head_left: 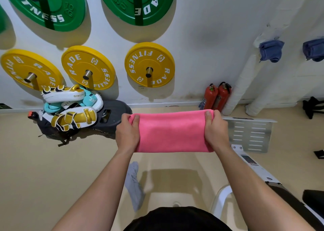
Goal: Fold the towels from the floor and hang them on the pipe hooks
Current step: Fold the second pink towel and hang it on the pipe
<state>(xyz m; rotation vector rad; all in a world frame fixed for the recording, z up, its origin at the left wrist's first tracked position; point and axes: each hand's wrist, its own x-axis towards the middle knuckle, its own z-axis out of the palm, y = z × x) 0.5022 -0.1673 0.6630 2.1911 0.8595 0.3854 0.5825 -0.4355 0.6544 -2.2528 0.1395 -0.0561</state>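
A pink towel (172, 131), folded into a flat band, is stretched in the air between both hands above the beige floor. My left hand (127, 132) grips its left end, thumb on top. Its right end is held the same way by my right hand (216, 129). A grey towel (134, 185) lies crumpled on the floor below, between my forearms. Two folded blue towels (270, 50) (313, 50) hang on the white pipes (241, 83) at the upper right.
Green and yellow weight plates (149, 64) hang on the white wall. A pile of boxing pads (70, 107) and a dark bag lie at the wall's foot on the left. Two red fire extinguishers (216, 96) stand beside the pipes. A metal plate (250, 136) and bench parts are on the right.
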